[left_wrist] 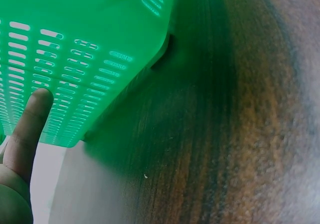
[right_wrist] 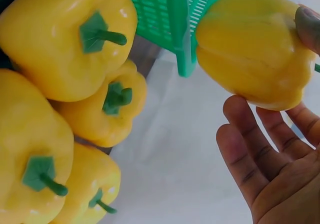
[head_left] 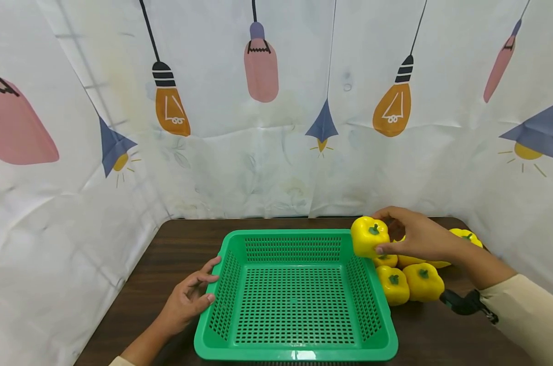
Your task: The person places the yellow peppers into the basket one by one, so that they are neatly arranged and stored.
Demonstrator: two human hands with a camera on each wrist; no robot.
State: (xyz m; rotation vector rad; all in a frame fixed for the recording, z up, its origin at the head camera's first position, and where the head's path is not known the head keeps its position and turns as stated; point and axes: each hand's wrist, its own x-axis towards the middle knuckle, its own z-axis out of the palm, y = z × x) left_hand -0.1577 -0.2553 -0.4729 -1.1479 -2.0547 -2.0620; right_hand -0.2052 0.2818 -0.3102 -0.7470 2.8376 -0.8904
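A yellow bell pepper (head_left: 369,237) with a green stem is pinched between the thumb and fingers of my right hand (head_left: 411,235), over the right rim of the green basket (head_left: 294,353). In the right wrist view the held bell pepper (right_wrist: 255,49) is raised beside the basket wall. My left hand (head_left: 184,300) rests at the basket's left side, fingertips on the rim and thumb beside it. The left wrist view shows one finger (left_wrist: 30,124) straight against the slotted green wall. Inside the basket only its slotted floor shows.
Several more yellow bell peppers (head_left: 423,282) lie close together right of the basket, partly behind my right hand. The basket stands on a dark wooden table (head_left: 175,249). A white printed sheet (head_left: 239,168) hangs behind and along both sides.
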